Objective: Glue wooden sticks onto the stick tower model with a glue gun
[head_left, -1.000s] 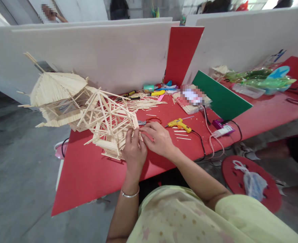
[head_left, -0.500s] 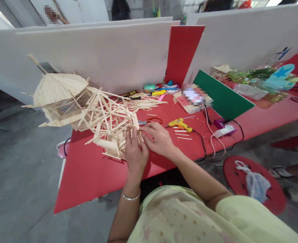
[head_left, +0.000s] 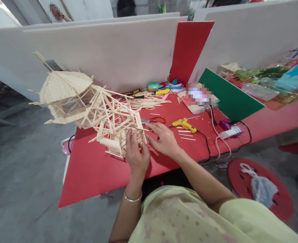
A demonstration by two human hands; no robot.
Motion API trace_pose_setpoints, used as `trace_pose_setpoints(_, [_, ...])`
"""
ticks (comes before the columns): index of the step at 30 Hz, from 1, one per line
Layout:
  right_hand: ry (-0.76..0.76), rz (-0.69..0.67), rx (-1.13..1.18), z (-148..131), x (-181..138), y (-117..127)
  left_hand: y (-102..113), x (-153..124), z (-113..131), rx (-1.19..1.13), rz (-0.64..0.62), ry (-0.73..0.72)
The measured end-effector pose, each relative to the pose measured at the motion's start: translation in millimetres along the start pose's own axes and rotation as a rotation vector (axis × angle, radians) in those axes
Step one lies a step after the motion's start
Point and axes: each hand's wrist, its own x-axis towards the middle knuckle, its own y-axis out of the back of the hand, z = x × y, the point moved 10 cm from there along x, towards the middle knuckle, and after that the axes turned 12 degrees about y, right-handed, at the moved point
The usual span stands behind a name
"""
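Note:
A stick-built model house [head_left: 106, 118] lies tilted on the red table [head_left: 88, 172], its thatched round roof [head_left: 63, 89] hanging past the left edge. My left hand [head_left: 136, 152] grips the frame's near right corner, fingers pressed against the sticks. My right hand [head_left: 164, 138] rests just to the right, fingertips pinching a thin stick at that same corner. A silver bangle [head_left: 132, 199] circles my left wrist.
Red-handled scissors [head_left: 152, 120] and a yellow glue gun [head_left: 184, 124] lie right of my hands, with loose sticks [head_left: 186, 136], a stick pile [head_left: 146, 101], a power strip [head_left: 230, 130] and cables. White, red and green boards stand behind. A red stool [head_left: 260, 185] holds a bag.
The view has shifted slightly, so everything sits a little further right. My hands stay at the frame's corner; the right fingers have spread a bit along the stick.

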Motion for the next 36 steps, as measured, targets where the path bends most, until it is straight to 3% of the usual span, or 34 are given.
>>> trace_pose_setpoints(16, [0.007,0.027,0.051,-0.4,4.0,1.2,12.1,-10.1,7.9,-0.066,0.079,-0.079])
trace_pose_setpoints(21, [-0.012,0.145,0.158,2.9,-0.9,17.1,9.6,-18.2,4.4,-0.153,0.032,-0.136])
trace_pose_setpoints(24, [-0.077,0.189,0.134,16.7,-11.2,25.1,6.3,-27.0,-8.0,-0.145,-0.046,-0.108])
trace_pose_setpoints(28, [-0.161,0.018,0.064,37.3,-30.7,9.2,17.0,-46.7,-38.1,-0.046,-0.067,-0.060])
trace_pose_setpoints(32, [-0.153,-0.131,0.103,39.1,-50.8,-22.0,46.0,-58.5,-76.2,0.043,0.079,0.062])
trace_pose_setpoints(36, [-0.145,-0.118,0.151,31.2,-57.4,-42.5,68.1,-55.8,-94.7,0.087,0.241,0.178])
